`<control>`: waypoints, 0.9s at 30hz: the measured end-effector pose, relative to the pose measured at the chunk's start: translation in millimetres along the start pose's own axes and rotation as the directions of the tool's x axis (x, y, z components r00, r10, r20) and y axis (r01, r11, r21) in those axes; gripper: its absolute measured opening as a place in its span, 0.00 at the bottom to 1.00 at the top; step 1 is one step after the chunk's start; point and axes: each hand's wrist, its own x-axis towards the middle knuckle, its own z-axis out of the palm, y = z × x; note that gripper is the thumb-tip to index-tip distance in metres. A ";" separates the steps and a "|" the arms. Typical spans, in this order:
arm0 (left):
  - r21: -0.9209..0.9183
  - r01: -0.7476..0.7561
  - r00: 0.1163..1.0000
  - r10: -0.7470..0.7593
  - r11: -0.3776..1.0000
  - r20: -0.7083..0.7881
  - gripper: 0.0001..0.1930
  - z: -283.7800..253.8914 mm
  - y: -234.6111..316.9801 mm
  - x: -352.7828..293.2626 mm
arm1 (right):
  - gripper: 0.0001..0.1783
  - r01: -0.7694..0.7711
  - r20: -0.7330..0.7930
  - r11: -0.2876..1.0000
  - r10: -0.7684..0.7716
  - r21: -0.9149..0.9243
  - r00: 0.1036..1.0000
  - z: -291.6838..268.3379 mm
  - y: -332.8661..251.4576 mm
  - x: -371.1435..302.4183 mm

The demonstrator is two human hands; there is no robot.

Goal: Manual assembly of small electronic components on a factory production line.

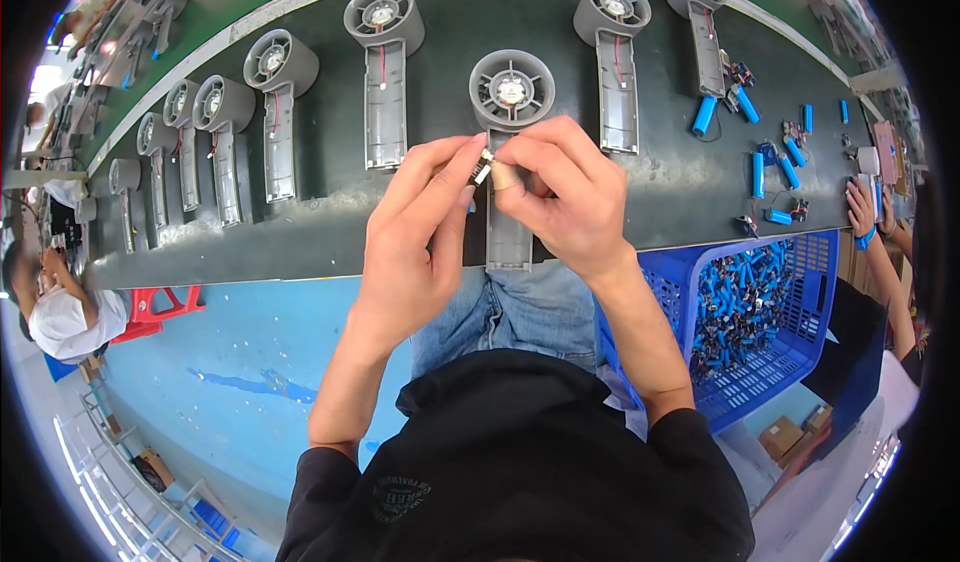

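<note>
Over the middle of the bench, my left hand (418, 227) is closed in a pinch on a small dark circuit board (481, 172) with pale parts. My right hand (572, 194) meets it from the other side, thumb and forefinger closed at a small white connector (487, 154) on the board's upper end. A tan cover wraps the right thumb. Beneath both hands lies a grey handheld fan housing (510, 232), its round fan head away from me and its hollow handle toward me. My fingers hide the upper handle and any wire there.
Several more grey fan housings (385, 102) with red wires line the dark bench (330, 227). Blue battery cells with boards (757, 175) lie at right. A blue basket (660, 272) full of them stands beside my right arm. Other people's hands (861, 207) work at the far right.
</note>
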 end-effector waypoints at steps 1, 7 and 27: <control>-0.008 0.014 1.000 -0.014 1.000 0.003 0.19 -0.1 -0.2 -0.3 | 0.10 0.025 0.002 1.000 -0.025 -0.007 1.000 -0.1 0.3 0.6; 0.003 -0.010 0.999 0.010 1.000 0.040 0.20 -5.3 -3.0 1.6 | 0.10 0.059 0.001 0.998 -0.059 0.001 0.998 0.4 1.6 0.8; -0.081 0.010 0.996 -0.003 0.997 0.084 0.20 -12.0 -8.6 14.0 | 0.10 0.024 0.043 0.991 -0.019 -0.129 0.999 -10.8 -19.3 2.0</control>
